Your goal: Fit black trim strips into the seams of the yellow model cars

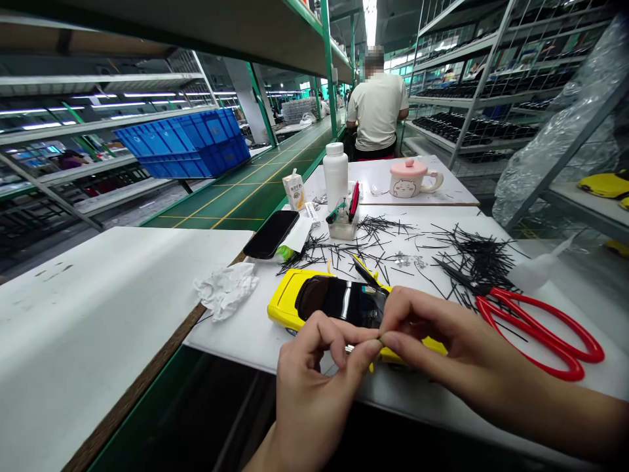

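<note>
A yellow model car (289,296) with a black roof sits on the white table, one door raised on its far side. My left hand (319,373) and my right hand (432,334) meet in front of its near side, hiding part of the body. Both hands pinch with thumb and forefinger, tips touching each other. Whatever is between the fingertips is too small to make out. A bit of shiny metal shows by the left fingers. Red-handled scissors (535,314) lie to the right of my right hand, blades toward a pile of thin black strips (481,255).
Behind the car stand a white bottle (336,177), a small tool holder (344,226), and a pink-lidded mug (410,178). A phone (272,234) and crumpled tissue (227,290) lie left. Beyond are a green conveyor (275,174), blue crates (189,144) and a seated person (376,111).
</note>
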The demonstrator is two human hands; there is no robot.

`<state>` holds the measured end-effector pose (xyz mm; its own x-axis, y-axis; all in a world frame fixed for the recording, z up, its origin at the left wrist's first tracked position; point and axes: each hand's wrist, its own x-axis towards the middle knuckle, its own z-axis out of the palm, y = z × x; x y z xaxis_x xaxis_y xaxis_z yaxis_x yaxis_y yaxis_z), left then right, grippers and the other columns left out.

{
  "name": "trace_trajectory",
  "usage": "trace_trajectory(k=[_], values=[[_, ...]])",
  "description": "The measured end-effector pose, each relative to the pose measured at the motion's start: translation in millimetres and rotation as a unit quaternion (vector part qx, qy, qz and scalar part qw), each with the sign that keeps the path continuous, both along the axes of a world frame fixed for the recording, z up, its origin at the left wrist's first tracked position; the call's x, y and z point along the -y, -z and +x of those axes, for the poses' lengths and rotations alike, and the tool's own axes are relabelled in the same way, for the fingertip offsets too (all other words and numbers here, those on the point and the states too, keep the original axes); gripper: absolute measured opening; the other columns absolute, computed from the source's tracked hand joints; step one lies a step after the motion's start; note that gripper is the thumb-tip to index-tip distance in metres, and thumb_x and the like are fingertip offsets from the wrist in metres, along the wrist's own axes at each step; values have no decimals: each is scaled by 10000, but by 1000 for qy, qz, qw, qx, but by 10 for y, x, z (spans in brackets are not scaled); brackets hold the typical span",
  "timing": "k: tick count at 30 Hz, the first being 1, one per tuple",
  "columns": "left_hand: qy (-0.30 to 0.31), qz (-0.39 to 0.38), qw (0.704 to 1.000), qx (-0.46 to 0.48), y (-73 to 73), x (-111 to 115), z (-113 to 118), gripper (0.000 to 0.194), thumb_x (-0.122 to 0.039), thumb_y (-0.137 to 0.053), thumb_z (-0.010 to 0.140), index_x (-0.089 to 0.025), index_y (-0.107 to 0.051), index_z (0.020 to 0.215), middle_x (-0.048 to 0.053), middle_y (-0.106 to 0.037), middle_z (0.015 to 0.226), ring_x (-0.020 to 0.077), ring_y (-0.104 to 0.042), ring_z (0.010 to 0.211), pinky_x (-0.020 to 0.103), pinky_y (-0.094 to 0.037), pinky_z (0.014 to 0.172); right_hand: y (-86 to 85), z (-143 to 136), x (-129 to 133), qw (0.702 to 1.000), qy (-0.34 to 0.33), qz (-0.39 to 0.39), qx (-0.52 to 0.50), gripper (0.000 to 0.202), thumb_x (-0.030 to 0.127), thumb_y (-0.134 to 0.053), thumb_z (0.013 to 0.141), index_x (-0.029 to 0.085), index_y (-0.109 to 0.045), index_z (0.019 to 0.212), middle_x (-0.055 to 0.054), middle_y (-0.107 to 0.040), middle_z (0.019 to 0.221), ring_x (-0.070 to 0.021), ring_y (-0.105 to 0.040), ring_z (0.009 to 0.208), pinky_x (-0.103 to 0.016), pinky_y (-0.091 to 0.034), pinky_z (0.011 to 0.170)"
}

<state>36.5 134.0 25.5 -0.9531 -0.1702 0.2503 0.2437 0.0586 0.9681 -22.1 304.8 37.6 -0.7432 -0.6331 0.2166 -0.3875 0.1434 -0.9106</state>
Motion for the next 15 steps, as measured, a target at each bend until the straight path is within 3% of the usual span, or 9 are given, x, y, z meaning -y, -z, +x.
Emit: trace_trajectory(k=[7, 15], values=[[-9, 5, 1000, 2, 13, -20, 18, 371, -127, -716, 811, -206, -401, 633, -2, -748, 773, 152, -717, 744, 227, -565, 701, 33, 29, 3, 968, 42, -16, -247, 115, 86, -511, 922, 192, -541, 887, 19, -563, 748, -77, -531, 646, -168, -442, 575], [-17, 22, 1000, -13, 11, -46, 21, 371, -92, -706, 802, -207, -396, 633, -20, -753, 763, 127, -721, 731, 182, -570, 680, 52, 29, -5, 937, 31, -34, -348, 121, 49, -507, 920, 131, -581, 970, -37, -645, 822, -99, -589, 735, -192, -495, 654]])
